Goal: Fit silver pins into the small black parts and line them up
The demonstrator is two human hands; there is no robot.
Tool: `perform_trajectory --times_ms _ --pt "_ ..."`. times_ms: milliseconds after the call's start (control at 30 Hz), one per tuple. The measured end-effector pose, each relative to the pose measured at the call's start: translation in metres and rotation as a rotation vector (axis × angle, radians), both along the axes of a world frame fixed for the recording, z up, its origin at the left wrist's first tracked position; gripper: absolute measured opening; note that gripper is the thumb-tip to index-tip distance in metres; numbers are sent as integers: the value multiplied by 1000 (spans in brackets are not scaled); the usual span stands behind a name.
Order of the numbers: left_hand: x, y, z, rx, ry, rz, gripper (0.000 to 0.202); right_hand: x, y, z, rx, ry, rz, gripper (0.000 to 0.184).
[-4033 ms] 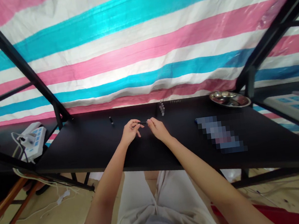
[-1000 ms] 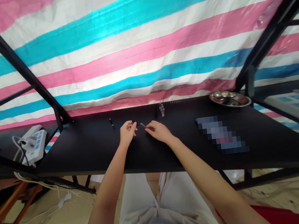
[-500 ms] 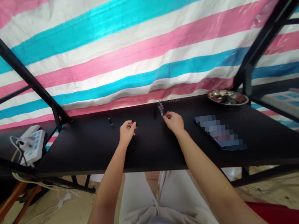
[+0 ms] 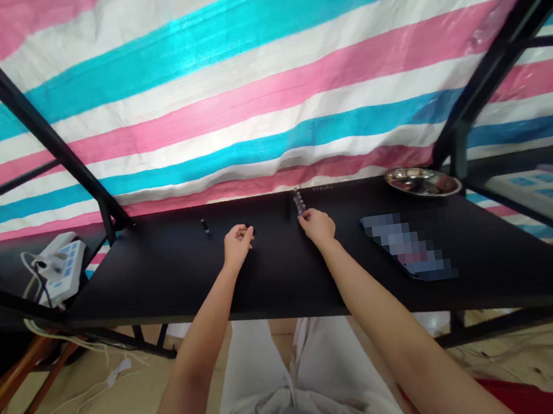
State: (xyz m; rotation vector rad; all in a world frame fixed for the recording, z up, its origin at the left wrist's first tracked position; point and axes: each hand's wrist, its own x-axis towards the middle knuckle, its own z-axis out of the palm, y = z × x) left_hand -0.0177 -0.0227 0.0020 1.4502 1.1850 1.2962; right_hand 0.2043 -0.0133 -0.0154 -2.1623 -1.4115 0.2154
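My left hand is closed in a pinch just above the black table. A small black piece shows at its fingertips, too small to name. My right hand is closed, its thumb and forefinger at the near end of a narrow strip of small pale, bead-like pieces. The fingers hide that end. Left of the strip lies a thin dark stick, hard to see against the table. A small black cylinder with a pale end lies farther left.
A row of tiny pieces lies near the back edge. A shiny metal dish stands at the back right, and a blurred phone-shaped object lies on the right. Black frame posts rise beside the table; a power strip is at left.
My right hand has shifted slightly left, its fingertips now over the near end of the beaded strip. My left hand keeps its pinch, almost unmoved.
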Motion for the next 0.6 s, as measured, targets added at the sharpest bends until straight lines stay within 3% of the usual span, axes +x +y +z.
perform_trajectory --times_ms 133,333,600 --pt "14 2 -6 15 43 -71 25 0 3 -1 -44 -36 -2 23" --pt "52 5 -8 193 296 -125 18 1 3 -1 -41 -37 2 25" --pt "94 27 -3 141 587 105 17 2 1 2 -38 0 5 24"
